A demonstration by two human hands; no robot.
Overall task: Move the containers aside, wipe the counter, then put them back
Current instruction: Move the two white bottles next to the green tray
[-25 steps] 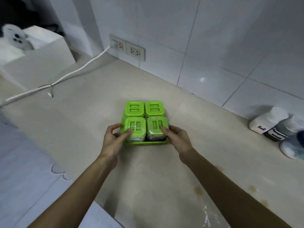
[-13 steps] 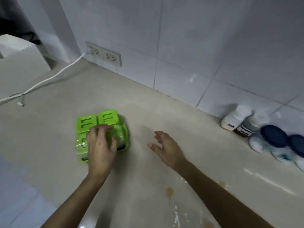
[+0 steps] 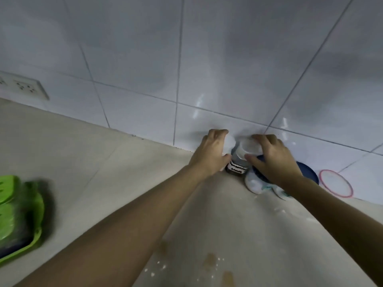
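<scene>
Green tray (image 3: 20,214) now parked near-left on the tabletop (image 3: 103,162). My left hand (image 3: 211,154) wraps the white bottle (image 3: 291,143), right hand (image 3: 273,160) grips the sauce jar (image 3: 241,160) (far, by wall).

Beige counter (image 3: 107,162) w/ green tray (image 3: 31,230), jars, stains (image 3: 209,261).

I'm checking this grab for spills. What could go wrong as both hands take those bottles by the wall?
1. The two bottles stand close together: the left hand on the white bottle could knock the sauce bottle.
2. The right hand reaches over the blue-lidded jars and may tip them.
3. The right fingers hold only the cap, which could slip.
</scene>
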